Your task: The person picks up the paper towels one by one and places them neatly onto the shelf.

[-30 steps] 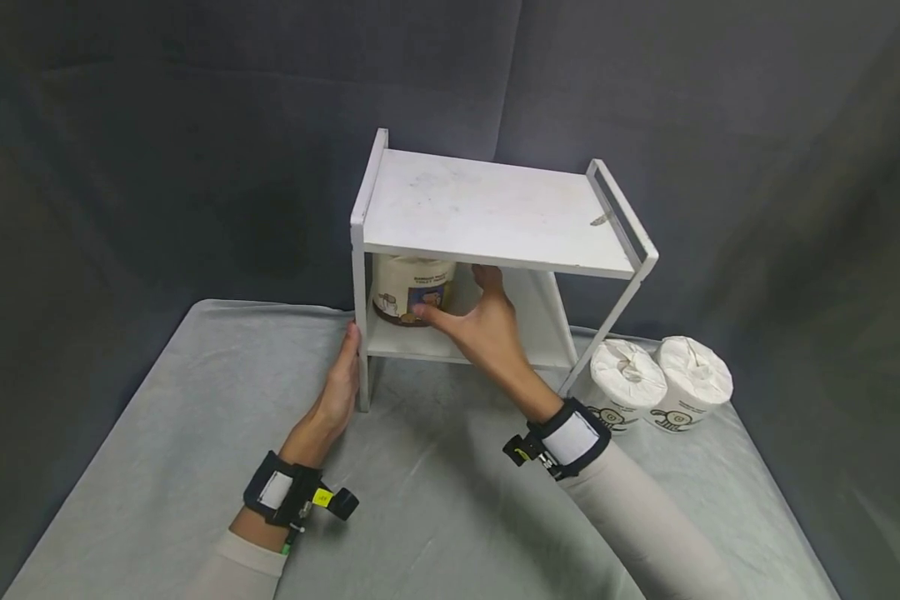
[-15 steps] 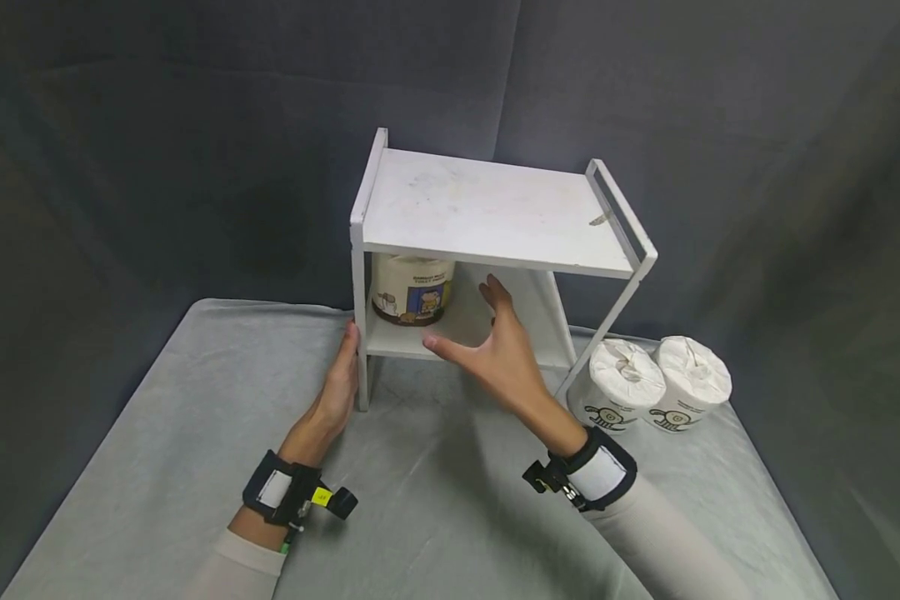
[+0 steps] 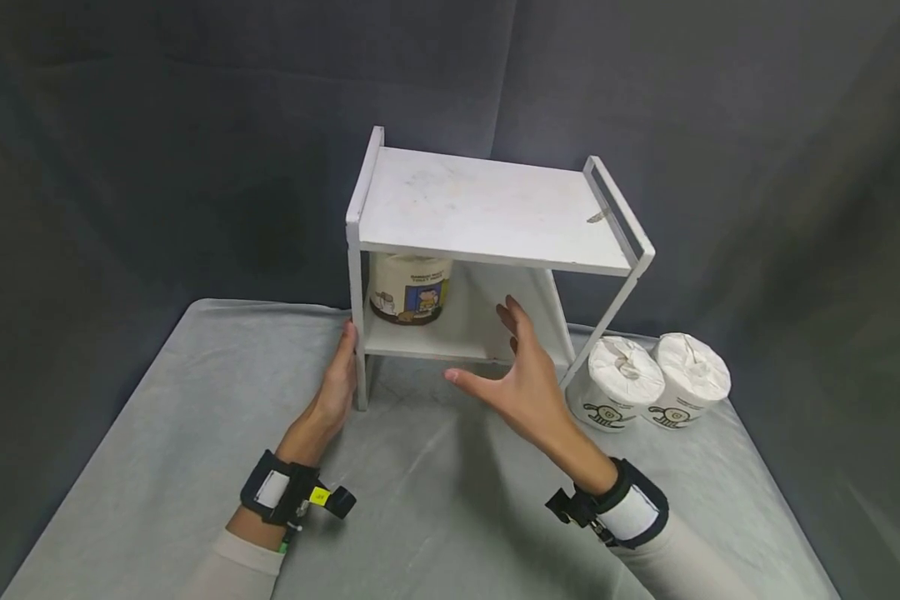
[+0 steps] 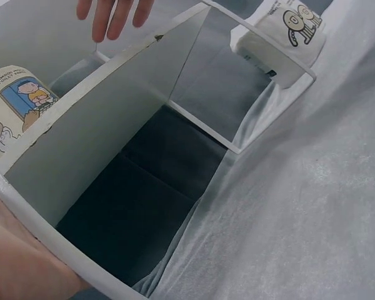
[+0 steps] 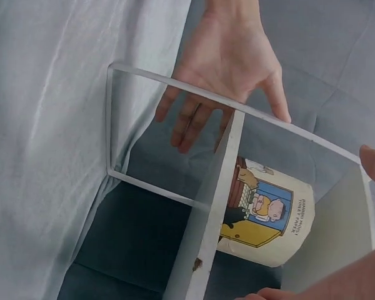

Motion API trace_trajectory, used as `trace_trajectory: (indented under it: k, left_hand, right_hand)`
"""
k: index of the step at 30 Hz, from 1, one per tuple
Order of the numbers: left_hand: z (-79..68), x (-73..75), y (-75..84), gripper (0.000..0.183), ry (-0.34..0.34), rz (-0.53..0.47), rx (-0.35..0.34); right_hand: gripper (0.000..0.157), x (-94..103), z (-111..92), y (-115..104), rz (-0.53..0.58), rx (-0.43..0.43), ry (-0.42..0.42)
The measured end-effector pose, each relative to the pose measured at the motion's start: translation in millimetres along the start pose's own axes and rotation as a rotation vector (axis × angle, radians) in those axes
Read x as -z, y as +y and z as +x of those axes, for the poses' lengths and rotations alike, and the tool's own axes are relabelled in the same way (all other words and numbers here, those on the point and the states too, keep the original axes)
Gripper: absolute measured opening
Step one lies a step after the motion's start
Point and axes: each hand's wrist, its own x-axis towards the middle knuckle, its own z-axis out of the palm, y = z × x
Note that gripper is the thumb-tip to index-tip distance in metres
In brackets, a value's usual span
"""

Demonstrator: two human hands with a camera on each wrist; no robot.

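A white two-tier shelf rack point(image 3: 487, 208) stands on the cloth-covered table. On its lower tier, at the left end, sits a toilet roll point(image 3: 411, 287) in a printed wrapper. My left hand point(image 3: 336, 387) rests against the rack's left side frame; in the right wrist view its palm point(image 5: 228, 56) faces the frame, fingers extended. In front of the lower tier my right hand point(image 3: 531, 392) is apart from the roll, thumb and fingers spread, holding nothing. In the left wrist view, its fingertips point(image 4: 115, 19) show beyond the tier.
Two more wrapped toilet rolls, a nearer one point(image 3: 617, 392) and a farther one point(image 3: 692, 379), stand side by side at the rack's right. Grey cloth point(image 3: 420, 517) covers the table, and a dark curtain point(image 3: 270, 167) hangs behind.
My right hand has let go of the toilet roll and drawn back out of the rack, toward me and to the right. The roll stays on the lower tier; my left hand keeps its place.
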Motion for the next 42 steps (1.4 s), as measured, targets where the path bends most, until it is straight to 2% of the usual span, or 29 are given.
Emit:
trace_trajectory:
  k: [11, 23, 33, 42]
  left_hand:
    - [0.2, 0.4, -1.8, 0.085, -0.002, 0.012, -0.004]
    - [-0.1, 0.1, -2.2, 0.084, -0.003, 0.033, -0.011]
    - [1.4, 0.3, -0.9, 0.086, -0.002, 0.014, -0.003]
    - [0.9, -1.5, -3.5, 0.085, 0.015, 0.037, 0.008]
  right_hand:
    - [0.114, 17.1, -31, 5, 0.074, 0.045, 0.005]
    - [0.111, 35.4, -57, 16, 0.085, 0.048, 0.048]
    - [0.107, 52.1, -74, 30, 0.045, -0.004, 0.127]
    - [0.107, 72.2, -90, 40, 0.012, -0.045, 0.198]
